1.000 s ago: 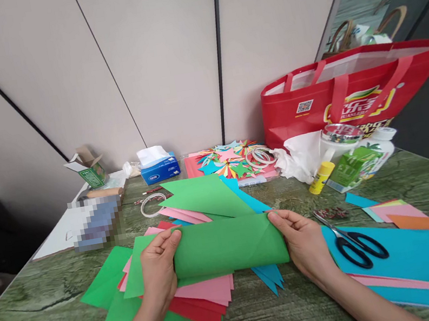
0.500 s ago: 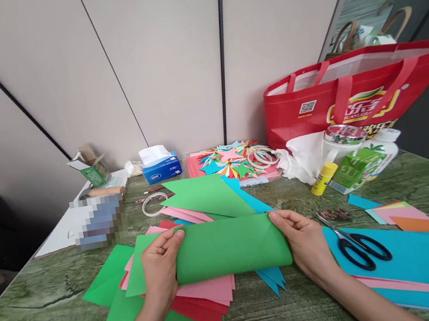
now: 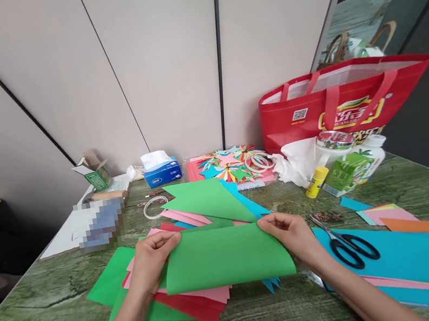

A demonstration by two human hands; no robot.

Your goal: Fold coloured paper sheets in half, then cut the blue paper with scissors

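Note:
A sheet of green paper (image 3: 227,257), folded or curved over with a rounded lower edge, spans the space between my hands. My left hand (image 3: 152,259) pinches its upper left corner, thumb on top. At the upper right, my right hand (image 3: 290,236) pinches the same paper between thumb and fingers. Beneath it lies a fanned pile of coloured sheets, with red paper (image 3: 198,307) and darker green paper (image 3: 112,273) sticking out. Light green cut paper (image 3: 204,198) with a notched left edge rests just beyond, over blue paper.
Black-handled scissors (image 3: 348,247) lie on blue sheets (image 3: 404,260) at the right. A yellow glue stick (image 3: 317,183), white jar (image 3: 334,151) and red bag (image 3: 304,134) stand behind. Farther back are paper stars (image 3: 230,166), a tissue box (image 3: 162,174) and a tape roll (image 3: 155,207).
The green paper has come slightly nearer and its lower edge looks wider. My right hand has shifted left along the top edge. The whole view has moved a little.

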